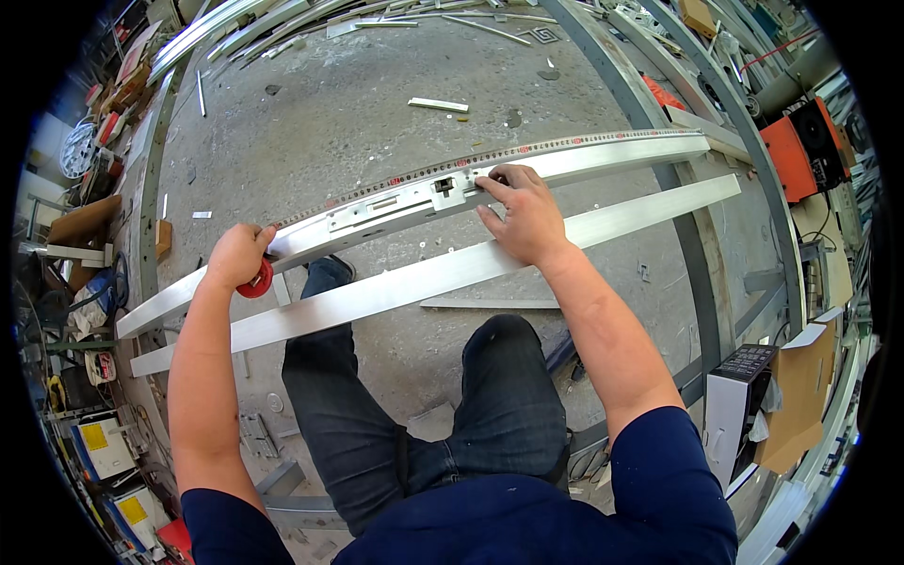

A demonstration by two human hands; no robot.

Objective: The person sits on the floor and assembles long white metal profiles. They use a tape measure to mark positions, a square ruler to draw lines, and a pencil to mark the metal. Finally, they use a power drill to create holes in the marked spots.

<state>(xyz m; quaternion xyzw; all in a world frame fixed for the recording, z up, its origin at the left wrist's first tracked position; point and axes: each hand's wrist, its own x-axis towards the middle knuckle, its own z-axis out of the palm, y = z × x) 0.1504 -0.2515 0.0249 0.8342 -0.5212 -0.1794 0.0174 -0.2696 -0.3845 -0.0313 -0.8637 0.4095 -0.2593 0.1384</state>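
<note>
My left hand (239, 257) is closed round a red tape measure (255, 281). Its pulled-out blade (428, 172) runs along the far edge of a long aluminium profile (603, 160). On top of that profile lies a narrow metal lock fitting (395, 202) with a dark part near its right end. My right hand (527, 215) has its fingers curled at the fitting's right end, the index finger touching it. The thumb sits lower, by the profile's near side. Nearer to me, a second flat aluminium bar (377, 294) passes under my right wrist.
Steel frame rails (702, 273) stand at the right, another rail (151, 179) at the left. Aluminium offcuts (438, 104) lie on the concrete floor. An orange-and-black machine (805, 149) and an open cardboard box (800, 405) are at the right; cluttered equipment (108, 447) fills the left side.
</note>
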